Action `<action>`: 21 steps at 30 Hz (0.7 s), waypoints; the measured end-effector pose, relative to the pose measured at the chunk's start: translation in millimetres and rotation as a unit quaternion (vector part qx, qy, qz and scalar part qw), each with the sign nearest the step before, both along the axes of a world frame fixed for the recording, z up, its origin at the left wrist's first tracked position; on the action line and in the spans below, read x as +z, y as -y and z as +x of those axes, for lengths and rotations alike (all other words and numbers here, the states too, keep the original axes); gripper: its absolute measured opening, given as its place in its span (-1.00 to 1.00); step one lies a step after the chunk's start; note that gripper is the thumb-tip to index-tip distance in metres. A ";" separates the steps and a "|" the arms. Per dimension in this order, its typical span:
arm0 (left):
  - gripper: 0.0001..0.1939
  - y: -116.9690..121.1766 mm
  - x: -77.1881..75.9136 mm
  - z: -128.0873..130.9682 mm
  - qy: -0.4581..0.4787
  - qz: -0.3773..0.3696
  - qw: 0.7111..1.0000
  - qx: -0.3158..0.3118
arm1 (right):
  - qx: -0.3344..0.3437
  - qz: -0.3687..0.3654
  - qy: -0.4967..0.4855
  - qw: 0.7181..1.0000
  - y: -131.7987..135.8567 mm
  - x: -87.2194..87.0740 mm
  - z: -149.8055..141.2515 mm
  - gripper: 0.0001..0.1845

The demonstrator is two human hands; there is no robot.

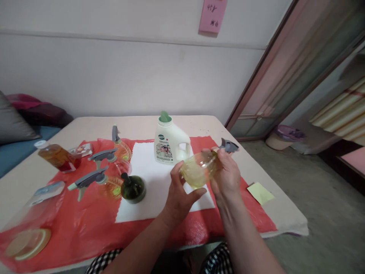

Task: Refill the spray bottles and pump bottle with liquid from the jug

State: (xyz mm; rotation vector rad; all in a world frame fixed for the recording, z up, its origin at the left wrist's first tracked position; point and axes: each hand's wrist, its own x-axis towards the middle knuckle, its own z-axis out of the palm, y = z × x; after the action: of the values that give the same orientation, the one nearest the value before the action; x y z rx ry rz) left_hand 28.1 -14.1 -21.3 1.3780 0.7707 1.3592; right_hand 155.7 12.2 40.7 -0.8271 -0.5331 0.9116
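Above the white sheet, a see-through yellow spray bottle (196,172) is tilted on its side between my two hands. My left hand (177,199) cups its base end, fingers and thumb curved around it. Around the neck end wraps my right hand (228,176), with the grey spray head (229,145) poking out past the fingers. Just behind stands a white detergent jug (165,146), uncapped, with a green piece (164,116) in its mouth. A dark green round bottle (134,189) sits to the left of my left hand.
More spray bottles (110,186) stand to the left, beside a bottle of amber liquid (58,156). A round clear-lidded item (28,243) lies near left. A white sheet (137,215) rests on red plastic (85,220). Yellow paper (260,193) lies right. A bin (282,137) stands on the floor.
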 end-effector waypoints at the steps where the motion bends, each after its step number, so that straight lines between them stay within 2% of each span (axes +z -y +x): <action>1: -0.22 1.3 5.3 0.6 0.046 -0.096 0.993 -0.054 | -0.002 0.002 0.017 1.000 -0.4 -0.8 3.3 -0.65; 3: -0.30 2.7 14.1 -0.2 0.108 -0.247 0.952 -0.147 | -0.007 0.002 0.049 0.999 -0.6 -3.0 6.4 -0.66; 5: -0.39 2.7 18.3 -2.0 0.136 -0.309 0.923 -0.182 | -0.009 -0.005 0.066 0.998 -0.4 -5.4 4.6 -0.68; 10: -0.28 0.1 15.5 -3.9 0.148 -0.310 0.931 -0.120 | -0.019 -0.034 0.097 0.995 -2.3 -12.3 0.5 -0.64; 12: -0.20 -2.7 13.3 -5.5 0.112 -0.344 0.926 -0.106 | -0.038 -0.068 0.157 0.984 -6.5 -18.5 8.4 -0.62; 14: -0.13 -6.6 10.9 -8.4 0.041 -0.362 0.930 -0.056 | -0.071 -0.106 0.221 0.967 -15.4 -27.4 22.0 -0.62; 16: -0.18 -10.2 8.1 -11.4 -0.028 -0.344 0.939 -0.016 | -0.100 -0.130 0.255 0.953 -31.8 -37.5 37.7 -0.63; 17: -0.24 -11.2 6.8 -12.3 -0.049 -0.330 0.943 -0.015 | -0.109 -0.138 0.268 0.947 -43.5 -42.1 45.0 -0.65; 21: -0.46 -7.8 5.2 -11.3 -0.088 -0.301 0.947 -0.067 | -0.119 -0.159 0.320 0.926 -109.3 -55.1 64.8 -0.73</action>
State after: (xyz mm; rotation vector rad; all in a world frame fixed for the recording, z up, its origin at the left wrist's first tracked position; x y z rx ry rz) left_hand 16.8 -6.3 -16.1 1.0412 1.0821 0.7986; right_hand 220.4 121.5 -14.5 -1.4723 -0.8368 0.4906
